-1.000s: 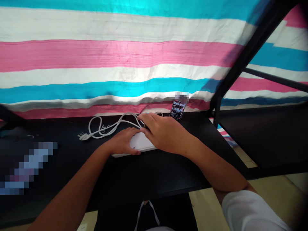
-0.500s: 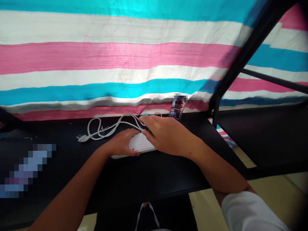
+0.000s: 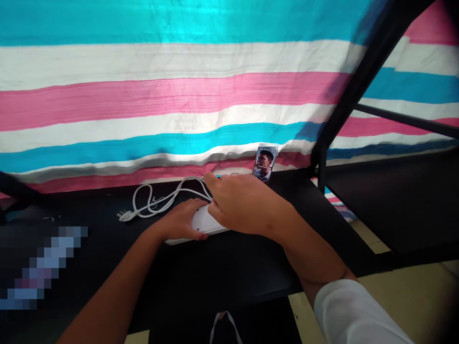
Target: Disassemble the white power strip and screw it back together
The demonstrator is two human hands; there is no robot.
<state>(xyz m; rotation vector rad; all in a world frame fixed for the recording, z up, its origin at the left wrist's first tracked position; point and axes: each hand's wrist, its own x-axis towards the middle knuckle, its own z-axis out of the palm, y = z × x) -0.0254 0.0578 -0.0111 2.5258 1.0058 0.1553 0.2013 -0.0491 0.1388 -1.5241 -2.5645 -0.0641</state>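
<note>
A white power strip [image 3: 205, 220] lies on the black table, its flat face with small dark holes turned up. My left hand [image 3: 181, 220] grips its left part, thumb along the near edge and fingers over the far side. Above the strip's right part, my right hand [image 3: 244, 203] is closed in a fist-like grip, and its back hides whatever it holds. The strip's white cord [image 3: 143, 212] lies loosely looped behind my left hand and ends in a plug [image 3: 125, 216] on the left.
A phone [image 3: 264, 165] with a lit screen leans at the table's back edge. Striped cloth [image 3: 179, 105] hangs behind the black table [image 3: 215, 277]. A black slanted frame bar [image 3: 358, 95] rises at the right. Something blurred out lies at the left.
The view has shifted slightly, so the table sits lower. My right hand has turned a little over the strip, and the small dark-green bit seen at its fingers is now hidden.
</note>
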